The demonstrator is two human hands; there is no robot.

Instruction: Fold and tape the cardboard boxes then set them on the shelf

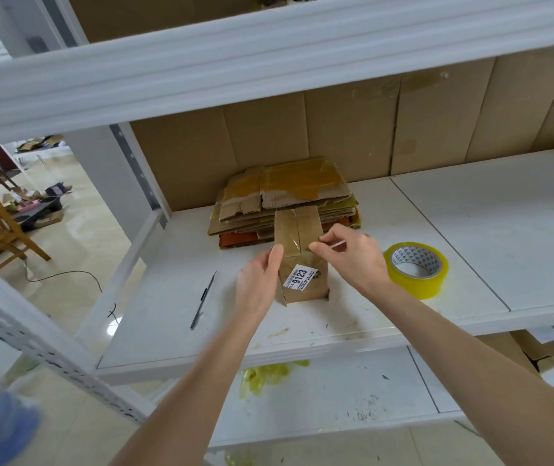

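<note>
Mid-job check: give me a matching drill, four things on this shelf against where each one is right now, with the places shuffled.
Things:
1 small box
2 tape roll
3 flat cardboard stack
4 thin dark tool

Places:
A on the shelf board, right of the small box
B behind the small box
C held by the left hand and right hand
D lying flat, left of the small box

Pairs: 1-C, 2-A, 3-B, 4-D

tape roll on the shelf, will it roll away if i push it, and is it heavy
The tape roll lies flat, hole up, on the shelf, so a push should slide it, not roll it. It looks thick with tape, so probably a bit weighty for its size. Its glossy side may feel slick.
</note>
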